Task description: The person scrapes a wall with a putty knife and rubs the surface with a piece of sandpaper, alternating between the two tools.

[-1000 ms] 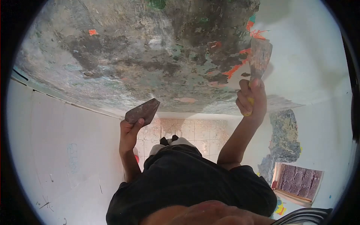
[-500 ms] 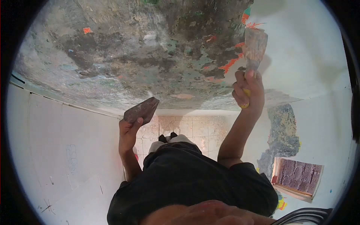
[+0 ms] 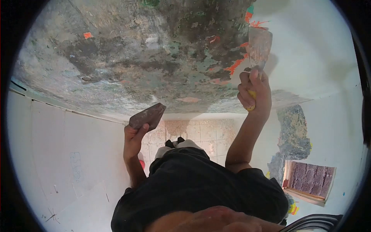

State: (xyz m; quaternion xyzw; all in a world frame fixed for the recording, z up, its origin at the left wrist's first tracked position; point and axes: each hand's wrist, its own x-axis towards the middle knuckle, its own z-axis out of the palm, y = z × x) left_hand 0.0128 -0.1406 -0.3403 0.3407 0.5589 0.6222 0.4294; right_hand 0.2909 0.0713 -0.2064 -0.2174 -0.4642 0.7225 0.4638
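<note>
My right hand (image 3: 255, 91) is raised and wrapped around the yellow handle of a putty knife (image 3: 259, 46). Its wide, worn blade points up and lies over the border between bare, stripped wall (image 3: 154, 54) and white paint (image 3: 305, 46); whether the edge touches cannot be told. Jagged orange paint remnants (image 3: 236, 65) show along that border, left of the blade. Lower down, my left hand (image 3: 133, 141) grips a flat, dark brown, pointed piece (image 3: 148, 116), thumb on its near face. It resembles a trowel blade or a stone, and its tip points up and right, near the wall's foot.
White boards or panels (image 3: 50, 135) stand along the left side. Tiled floor (image 3: 208, 131) with dusty patches lies below. To the right are another stripped patch (image 3: 294, 131) and a small framed opening (image 3: 311, 178) with a rough block surface. A red object (image 3: 142, 164) shows beside my left forearm.
The view has shifted slightly. Both hands keep their holds, and the putty knife stays at nearly the same spot on the paint border.
</note>
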